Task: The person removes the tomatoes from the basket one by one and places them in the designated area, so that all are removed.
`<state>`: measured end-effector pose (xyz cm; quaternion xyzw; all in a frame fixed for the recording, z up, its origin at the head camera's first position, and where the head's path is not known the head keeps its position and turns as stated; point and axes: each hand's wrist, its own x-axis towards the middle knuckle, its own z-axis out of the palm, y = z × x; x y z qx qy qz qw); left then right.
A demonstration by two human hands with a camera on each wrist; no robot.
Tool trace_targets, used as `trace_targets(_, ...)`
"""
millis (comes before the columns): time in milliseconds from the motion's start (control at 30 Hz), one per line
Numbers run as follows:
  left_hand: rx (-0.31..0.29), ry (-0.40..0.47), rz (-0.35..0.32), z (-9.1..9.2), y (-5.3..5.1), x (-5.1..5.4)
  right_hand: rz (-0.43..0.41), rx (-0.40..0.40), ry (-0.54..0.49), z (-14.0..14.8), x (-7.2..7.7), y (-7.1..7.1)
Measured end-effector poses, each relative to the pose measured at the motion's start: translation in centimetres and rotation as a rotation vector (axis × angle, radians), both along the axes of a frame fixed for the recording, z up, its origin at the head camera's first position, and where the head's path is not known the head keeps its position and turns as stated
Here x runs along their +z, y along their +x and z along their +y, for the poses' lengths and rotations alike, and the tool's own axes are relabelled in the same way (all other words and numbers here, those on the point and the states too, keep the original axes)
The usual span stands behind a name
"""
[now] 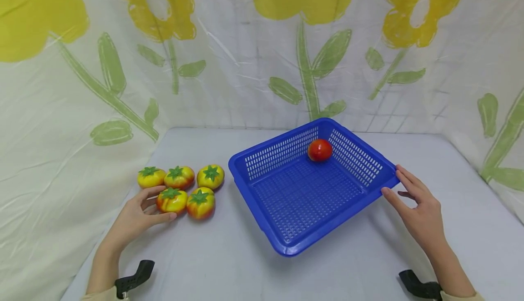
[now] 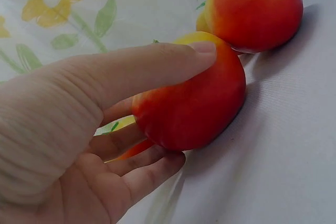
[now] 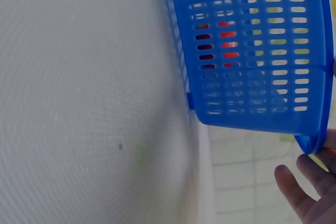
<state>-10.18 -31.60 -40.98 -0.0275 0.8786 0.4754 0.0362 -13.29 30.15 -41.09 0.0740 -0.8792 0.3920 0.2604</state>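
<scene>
My left hand [image 1: 139,214] grips the near left tomato [image 1: 172,201], which is yellow on top and red below with a green star-shaped leaf cap. In the left wrist view the thumb lies across this tomato [image 2: 194,103] and the fingers reach round its other side. Close around it on the table sit several similar tomatoes [image 1: 200,203]. My right hand [image 1: 421,210] holds the right corner of a blue plastic basket [image 1: 262,228], thumb and fingertips on the rim. Inside the basket, at its far corner, lies one red tomato [image 1: 320,150], also glimpsed through the slots in the right wrist view.
A white cloth covers the table [image 1: 352,264]. Behind and at the sides hangs a pale curtain [image 1: 229,73] printed with yellow flowers. The basket stands at an angle in the middle, right of the tomato group.
</scene>
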Motion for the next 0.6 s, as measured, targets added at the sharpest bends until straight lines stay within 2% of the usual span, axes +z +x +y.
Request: trace_targets(600, 0.009, -0.029, 0.011, -0.05, 0.0, 0.09, -0.005, 0.003, 0.001, 0.06, -0.02, 0.02)
